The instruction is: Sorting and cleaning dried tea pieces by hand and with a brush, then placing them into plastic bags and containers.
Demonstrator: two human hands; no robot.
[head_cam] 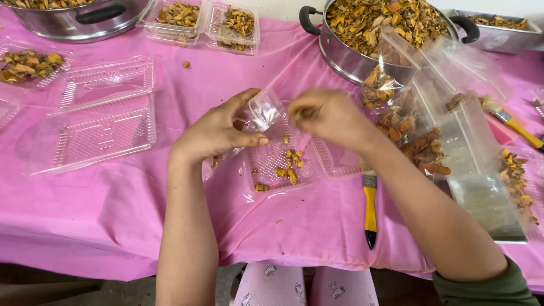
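Observation:
My left hand (pixel 218 133) pinches a small clear plastic bag (pixel 262 112) open at its mouth, above an open clear clamshell tray (pixel 283 164) with a few yellow-orange dried pieces in it. My right hand (pixel 328 116) is closed, fingers bunched at the bag's mouth, gripping some dried pieces (pixel 306 113). Both hands hover over the pink tablecloth (pixel 170 187).
A steel pot (pixel 345 59) full of dried pieces stands behind my right hand. Filled clear bags (pixel 425 147) lie to the right, with yellow-handled brushes (pixel 369 209) nearby. Empty clamshell trays (pixel 96 113) sit to the left, filled ones (pixel 204 20) at the back.

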